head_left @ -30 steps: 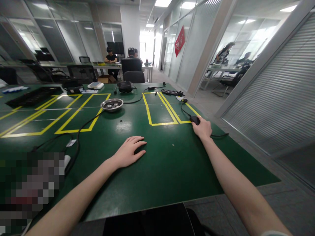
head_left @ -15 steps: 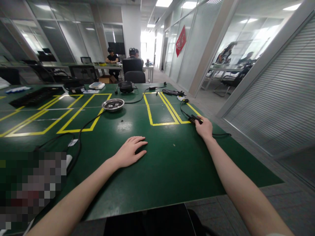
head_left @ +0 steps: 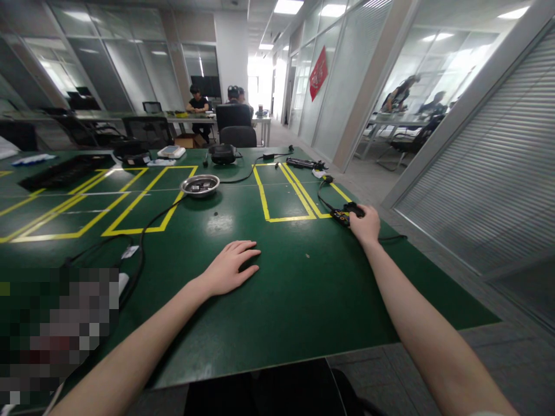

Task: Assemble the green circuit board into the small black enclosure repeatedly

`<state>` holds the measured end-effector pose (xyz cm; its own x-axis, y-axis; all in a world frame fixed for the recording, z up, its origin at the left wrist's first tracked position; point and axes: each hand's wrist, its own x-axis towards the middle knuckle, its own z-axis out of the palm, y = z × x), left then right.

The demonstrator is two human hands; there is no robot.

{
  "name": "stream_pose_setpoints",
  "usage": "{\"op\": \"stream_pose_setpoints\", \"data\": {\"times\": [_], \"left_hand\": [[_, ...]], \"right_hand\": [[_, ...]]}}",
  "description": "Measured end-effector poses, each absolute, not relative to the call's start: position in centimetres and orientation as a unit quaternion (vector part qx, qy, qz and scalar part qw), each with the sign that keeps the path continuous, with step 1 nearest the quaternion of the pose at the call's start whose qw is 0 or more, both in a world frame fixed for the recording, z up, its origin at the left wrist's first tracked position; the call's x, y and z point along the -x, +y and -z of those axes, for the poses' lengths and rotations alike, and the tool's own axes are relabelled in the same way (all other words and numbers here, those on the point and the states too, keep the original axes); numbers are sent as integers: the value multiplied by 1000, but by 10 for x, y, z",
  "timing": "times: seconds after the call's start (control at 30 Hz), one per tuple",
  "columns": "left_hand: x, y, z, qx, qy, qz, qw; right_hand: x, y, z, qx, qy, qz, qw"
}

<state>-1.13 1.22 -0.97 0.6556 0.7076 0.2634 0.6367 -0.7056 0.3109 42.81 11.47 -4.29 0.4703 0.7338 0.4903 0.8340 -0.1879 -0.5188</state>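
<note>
Table: 1 green table, clock read from view centre, 12 = away from the wearer. Near edge at 6, right edge slants from 1 down to 4.
Room: open green top between the two hands and down to the near edge; tightest at 3, right hand near the right edge.
People: at least 4, 11 to 2 o'clock, well beyond the table.
Tape frames: 2 yellow right of the bowl, side by side, 12 to 2; at least 2 more left of it, around 9.
Tray: 1 long black tray, toward 9, far left.
Tripod: 1 black folded tripod-like item, 1 o'clock, by the right-hand frames.
Bowl: 1 metal bowl, between 9 and 10, with small metal pieces inside; at least 2, exact count can't tell.
Hands: 2. Left hand between 7 and 8, palm down on the top, fingers a bit spread, thumb apart, holding nothing. Right hand at 3, fingers closed round the black device.
Device: 1 black device, 3 o'clock, at the near end of the rightmost frame; one part or two, can't tell.
Leads: 1 black lead from the device toward 2; 1 more right of the wrist.
Speck: 1 pale speck, 5 o'clock, between the hands.
</note>
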Motion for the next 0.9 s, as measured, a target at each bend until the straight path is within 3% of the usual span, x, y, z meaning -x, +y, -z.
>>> {"op": "stream_pose_setpoints", "data": {"times": [0.3,0.7,0.9], "left_hand": [[11,10,8,-906,373,-175,96],[14,12,11,-907,372,-173,94],[14,13,13,-906,376,-168,98]], "right_hand": [[-404,104,26,810,-515,53,277],[-402,98,14,801,-546,45,241],[-407,99,16,769,-572,58,280]]}}
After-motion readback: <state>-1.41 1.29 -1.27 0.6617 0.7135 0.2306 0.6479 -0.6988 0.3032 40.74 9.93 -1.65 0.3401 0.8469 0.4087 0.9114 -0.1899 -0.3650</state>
